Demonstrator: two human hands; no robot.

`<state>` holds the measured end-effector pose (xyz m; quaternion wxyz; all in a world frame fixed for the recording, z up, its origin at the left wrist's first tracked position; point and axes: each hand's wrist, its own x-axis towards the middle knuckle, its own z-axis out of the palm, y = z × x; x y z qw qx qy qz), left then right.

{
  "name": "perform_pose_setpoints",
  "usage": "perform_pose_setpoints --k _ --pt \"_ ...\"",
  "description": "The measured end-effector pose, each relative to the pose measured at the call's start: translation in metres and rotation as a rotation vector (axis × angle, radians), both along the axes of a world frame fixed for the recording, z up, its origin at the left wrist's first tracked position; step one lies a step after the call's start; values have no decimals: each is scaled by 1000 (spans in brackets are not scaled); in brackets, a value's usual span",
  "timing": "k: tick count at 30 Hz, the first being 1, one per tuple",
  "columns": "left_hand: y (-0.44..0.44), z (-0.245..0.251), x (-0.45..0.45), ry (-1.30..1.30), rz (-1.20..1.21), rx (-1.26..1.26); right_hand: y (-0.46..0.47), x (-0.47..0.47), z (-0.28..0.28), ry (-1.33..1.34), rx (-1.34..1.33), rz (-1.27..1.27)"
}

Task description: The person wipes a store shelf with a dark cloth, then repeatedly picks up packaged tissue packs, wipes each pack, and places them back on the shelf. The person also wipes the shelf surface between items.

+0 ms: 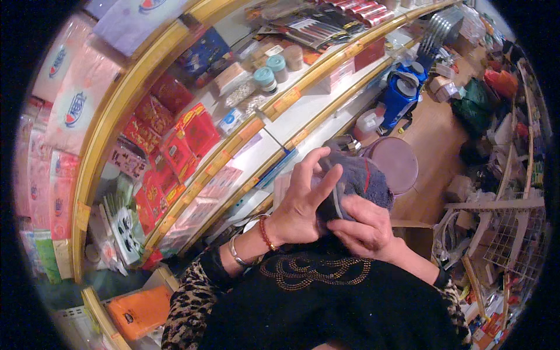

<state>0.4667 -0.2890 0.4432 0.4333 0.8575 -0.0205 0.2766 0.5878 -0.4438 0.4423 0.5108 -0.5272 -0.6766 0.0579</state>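
In front of my chest is a blurred, dark grey-blue fuzzy cloth (378, 186) with a thin red stripe. My right hand (365, 225) has its fingers curled on the cloth's near edge. On the left side my left hand (299, 203), with a red bead bracelet and a metal bangle at the wrist, keeps its thumb and forefinger raised and apart against the cloth. A pale curved edge shows between the hands; what it belongs to is unclear. The cloth hides whether the left hand grips anything.
Shelves with yellow edge strips (288, 103) run along the left, holding red packets (183, 142) and teal-lidded jars (264, 78). Beyond the cloth, a round mauve stool top (393, 164) and a blue container (400, 96) stand above the wooden floor (446, 131). A wire rack (512, 240) is at right.
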Motion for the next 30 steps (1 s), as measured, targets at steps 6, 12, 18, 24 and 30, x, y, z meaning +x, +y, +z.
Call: perform_pose_setpoints --k 6,12,18,24,30 --pt "9 -14 -21 197 52 136 -54 37 -57 726 -677 -252" --pt "33 -22 -35 200 108 215 -61 81 -129 1715 -535 -180" --pt "43 -37 -30 157 113 130 13 39 -238 1987 -537 35" --pt "93 -87 -44 269 278 206 88 33 -271 1709 -716 49" --pt "174 -176 -82 283 309 467 200 25 -300 1489 -799 -31"
